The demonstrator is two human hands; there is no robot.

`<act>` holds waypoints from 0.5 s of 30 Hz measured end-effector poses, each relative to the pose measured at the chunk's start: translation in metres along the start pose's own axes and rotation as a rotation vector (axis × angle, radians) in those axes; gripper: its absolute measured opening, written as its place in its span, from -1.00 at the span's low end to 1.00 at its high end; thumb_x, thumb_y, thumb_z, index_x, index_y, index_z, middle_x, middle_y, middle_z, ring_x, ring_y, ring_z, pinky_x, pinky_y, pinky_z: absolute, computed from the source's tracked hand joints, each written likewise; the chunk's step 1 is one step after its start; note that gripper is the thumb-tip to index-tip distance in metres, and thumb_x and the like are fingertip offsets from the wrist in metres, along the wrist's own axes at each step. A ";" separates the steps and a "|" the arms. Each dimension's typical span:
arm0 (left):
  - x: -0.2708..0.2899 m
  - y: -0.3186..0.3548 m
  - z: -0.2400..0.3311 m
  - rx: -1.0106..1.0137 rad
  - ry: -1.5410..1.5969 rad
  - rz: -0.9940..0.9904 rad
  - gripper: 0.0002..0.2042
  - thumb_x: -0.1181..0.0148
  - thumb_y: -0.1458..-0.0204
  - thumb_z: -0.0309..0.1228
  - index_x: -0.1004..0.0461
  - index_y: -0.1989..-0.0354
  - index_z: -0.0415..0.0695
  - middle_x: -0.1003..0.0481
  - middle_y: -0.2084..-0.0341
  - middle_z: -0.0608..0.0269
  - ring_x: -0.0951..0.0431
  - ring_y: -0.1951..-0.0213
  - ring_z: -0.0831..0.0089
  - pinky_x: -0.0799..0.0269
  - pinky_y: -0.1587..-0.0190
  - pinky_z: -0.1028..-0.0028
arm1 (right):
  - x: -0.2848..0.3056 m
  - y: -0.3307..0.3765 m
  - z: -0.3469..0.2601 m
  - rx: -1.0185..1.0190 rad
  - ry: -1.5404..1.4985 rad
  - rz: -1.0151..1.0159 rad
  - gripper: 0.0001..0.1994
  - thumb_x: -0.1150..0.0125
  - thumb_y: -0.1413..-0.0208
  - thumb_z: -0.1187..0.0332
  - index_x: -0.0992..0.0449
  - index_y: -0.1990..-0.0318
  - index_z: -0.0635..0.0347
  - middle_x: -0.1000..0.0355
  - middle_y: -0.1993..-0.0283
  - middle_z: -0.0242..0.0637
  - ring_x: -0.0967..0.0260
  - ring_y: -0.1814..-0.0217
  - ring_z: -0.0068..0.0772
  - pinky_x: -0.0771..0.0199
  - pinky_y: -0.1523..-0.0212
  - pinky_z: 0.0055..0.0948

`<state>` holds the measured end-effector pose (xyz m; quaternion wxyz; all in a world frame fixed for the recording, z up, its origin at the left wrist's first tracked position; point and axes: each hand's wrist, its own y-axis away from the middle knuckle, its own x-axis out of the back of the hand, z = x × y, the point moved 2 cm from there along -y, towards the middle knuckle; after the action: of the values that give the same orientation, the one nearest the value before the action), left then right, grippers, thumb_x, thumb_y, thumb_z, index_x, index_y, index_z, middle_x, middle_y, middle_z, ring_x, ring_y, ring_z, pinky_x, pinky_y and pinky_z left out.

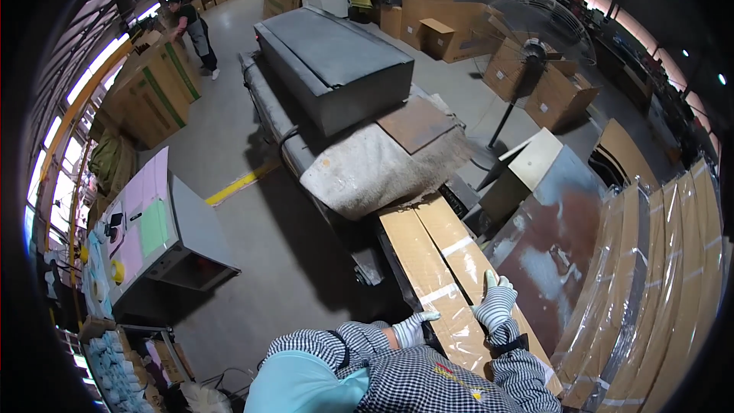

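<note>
Concrete floor (214, 130) spans frame centre-left. Two long cardboard packages (430, 268) lie lower centre, white bands (440, 292) already applied; remaining work indeterminable. Right hand (497, 304) rests spread atop; left hand (413, 330) meets the edge, closure indeterminable.

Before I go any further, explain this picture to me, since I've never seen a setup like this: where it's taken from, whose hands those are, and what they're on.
There is no machine here: the one picture comes from a wide fisheye camera worn on a person's head, so straight edges bend toward its rim. The hands in striped gloves near the bottom are the wearer's own. The left hand is at the near left edge of a long cardboard pack; the right hand lies on a second pack beside it. How firmly either grips, I cannot tell. Just beyond the packs is a grey cloth with a brown plate on it, then a large dark grey box.
</note>
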<state>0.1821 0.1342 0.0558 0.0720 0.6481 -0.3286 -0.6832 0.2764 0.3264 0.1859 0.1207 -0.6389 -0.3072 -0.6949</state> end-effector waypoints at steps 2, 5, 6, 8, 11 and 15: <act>0.002 0.011 0.023 0.009 0.043 -0.044 -0.33 -0.36 -0.04 -0.30 -0.29 -0.37 -0.01 -0.42 -0.29 0.06 -0.36 -0.31 -0.02 -0.15 -0.38 -0.14 | -0.004 -0.019 -0.021 0.050 -0.011 0.015 0.02 -0.62 0.33 0.00 -0.27 -0.38 0.08 -0.28 -0.30 0.09 -0.28 -0.30 0.11 -0.30 -0.27 0.01; 0.006 0.002 0.046 0.045 0.040 0.058 -0.34 -0.35 -0.02 -0.31 -0.32 -0.36 -0.03 -0.44 -0.27 0.14 -0.36 -0.30 0.04 -0.14 -0.37 -0.15 | 0.000 -0.034 -0.034 0.079 -0.100 0.080 0.04 -0.65 0.37 0.06 -0.26 -0.38 0.10 -0.30 -0.24 0.09 -0.30 -0.23 0.14 -0.30 -0.25 0.03; 0.039 -0.024 0.051 0.064 0.041 0.058 -0.31 -0.37 0.00 -0.27 -0.31 -0.36 -0.04 -0.43 -0.28 0.14 -0.34 -0.31 0.05 -0.13 -0.35 -0.20 | 0.002 -0.038 -0.040 0.080 -0.126 0.099 0.05 -0.66 0.39 0.08 -0.26 -0.38 0.12 -0.29 -0.22 0.10 -0.29 -0.21 0.15 -0.30 -0.25 0.03; 0.006 -0.006 0.068 0.044 -0.124 0.022 -0.01 -0.53 0.24 -0.11 -0.12 -0.45 0.15 -0.18 -0.40 0.02 -0.21 -0.30 -0.15 -0.15 -0.28 -0.26 | -0.010 -0.050 -0.030 0.014 -0.146 0.122 0.07 -0.67 0.41 0.10 -0.25 -0.37 0.15 -0.28 -0.20 0.13 -0.28 -0.21 0.17 -0.28 -0.26 0.03; 0.057 -0.035 0.082 0.049 -0.018 0.055 -0.04 -0.54 0.22 -0.13 -0.15 -0.43 0.10 -0.23 -0.35 -0.03 -0.24 -0.29 -0.10 -0.19 -0.26 -0.25 | -0.008 -0.067 -0.056 0.057 -0.104 0.088 0.11 -0.67 0.39 0.05 -0.21 -0.41 0.15 -0.25 -0.22 0.12 -0.25 -0.23 0.15 -0.26 -0.27 0.01; 0.040 -0.023 0.103 0.023 -0.034 -0.006 -0.13 -0.51 0.14 -0.18 -0.19 -0.39 0.06 -0.32 -0.26 0.02 -0.30 -0.24 -0.04 -0.25 -0.23 -0.21 | -0.014 -0.084 -0.060 0.050 -0.029 0.090 0.10 -0.67 0.39 0.04 -0.21 -0.40 0.13 -0.26 -0.20 0.08 -0.26 -0.23 0.12 -0.27 -0.26 -0.01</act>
<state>0.0881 0.1681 0.0042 0.0569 0.6383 -0.3358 -0.6903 0.1830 0.3544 0.1499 0.1634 -0.6588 -0.2974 -0.6714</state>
